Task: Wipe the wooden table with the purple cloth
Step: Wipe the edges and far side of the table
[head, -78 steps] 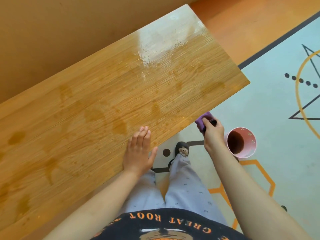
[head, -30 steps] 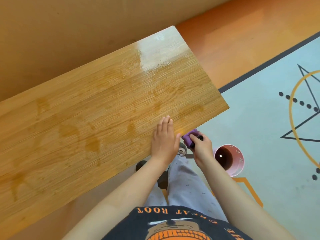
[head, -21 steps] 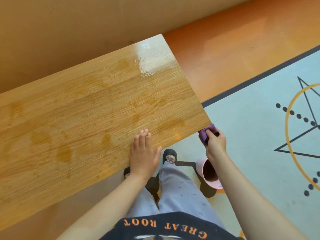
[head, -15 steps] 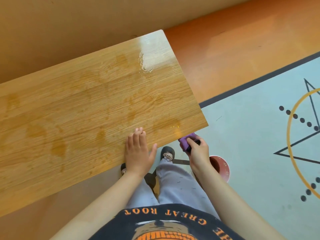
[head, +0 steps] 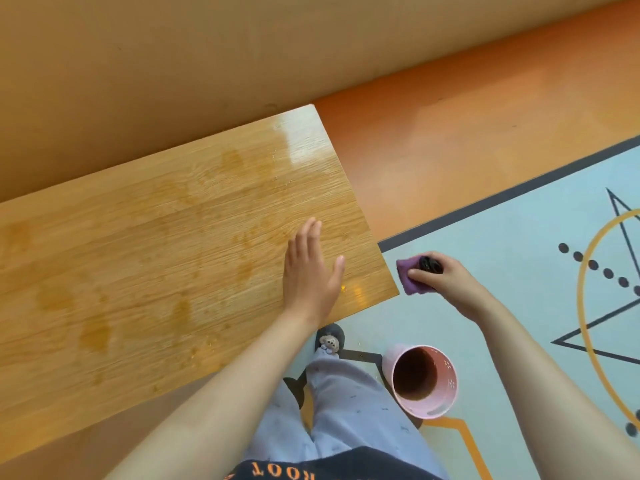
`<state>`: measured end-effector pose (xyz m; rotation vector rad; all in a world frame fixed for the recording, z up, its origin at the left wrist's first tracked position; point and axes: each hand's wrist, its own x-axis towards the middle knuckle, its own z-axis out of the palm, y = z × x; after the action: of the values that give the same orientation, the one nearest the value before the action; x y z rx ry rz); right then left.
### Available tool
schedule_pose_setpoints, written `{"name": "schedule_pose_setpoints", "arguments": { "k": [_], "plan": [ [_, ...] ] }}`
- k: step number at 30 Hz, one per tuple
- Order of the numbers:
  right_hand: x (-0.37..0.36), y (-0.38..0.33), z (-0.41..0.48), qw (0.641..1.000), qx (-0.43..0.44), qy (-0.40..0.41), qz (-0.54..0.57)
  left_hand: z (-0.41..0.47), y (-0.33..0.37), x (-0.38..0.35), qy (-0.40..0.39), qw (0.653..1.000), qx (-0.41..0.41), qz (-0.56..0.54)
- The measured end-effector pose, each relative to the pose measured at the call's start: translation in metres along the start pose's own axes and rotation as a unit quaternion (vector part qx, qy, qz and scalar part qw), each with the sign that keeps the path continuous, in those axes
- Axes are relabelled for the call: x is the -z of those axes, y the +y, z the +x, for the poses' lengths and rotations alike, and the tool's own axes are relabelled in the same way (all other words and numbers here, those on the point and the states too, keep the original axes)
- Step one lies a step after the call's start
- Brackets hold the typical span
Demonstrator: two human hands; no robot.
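- Gripping the purple cloth [head: 408, 278], the right hand's [head: 441, 277] fingers [head: 420, 273] hold it bunched just off the worktop's [head: 156, 258] near right corner.
- Left hand [head: 308, 271] lies flat, fingers extended, on the stained worktop.
- Pink cup [head: 420, 381] stands on the floor, nearer.

Wooden table [head: 173, 237] glossy, grained, blotched; purple cloth [head: 408, 278] soft, matt; pink bucket [head: 446, 407] smooth plastic
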<state>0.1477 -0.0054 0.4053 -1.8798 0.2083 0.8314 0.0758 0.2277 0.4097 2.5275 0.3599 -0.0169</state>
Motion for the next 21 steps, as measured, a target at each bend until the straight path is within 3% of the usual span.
{"name": "schedule_pose_setpoints", "arguments": {
  "k": [3,10,17,21],
  "plan": [
    [-0.002,-0.002,0.0,0.998,-0.007,-0.053,-0.024,0.048,0.018,-0.018,-0.043,0.998,-0.006,0.053],
    [-0.013,0.0,0.023,0.999,0.008,-0.05,-0.014,0.069,0.02,-0.044,-0.05,0.987,-0.013,0.155],
    [-0.031,-0.039,0.08,0.988,0.024,-0.082,0.132,0.068,0.018,-0.053,-0.024,0.983,-0.013,0.183],
    [-0.028,-0.011,0.06,0.985,-0.001,-0.071,0.154,0.068,0.02,-0.051,-0.037,0.982,-0.011,0.187]
  ]
}}
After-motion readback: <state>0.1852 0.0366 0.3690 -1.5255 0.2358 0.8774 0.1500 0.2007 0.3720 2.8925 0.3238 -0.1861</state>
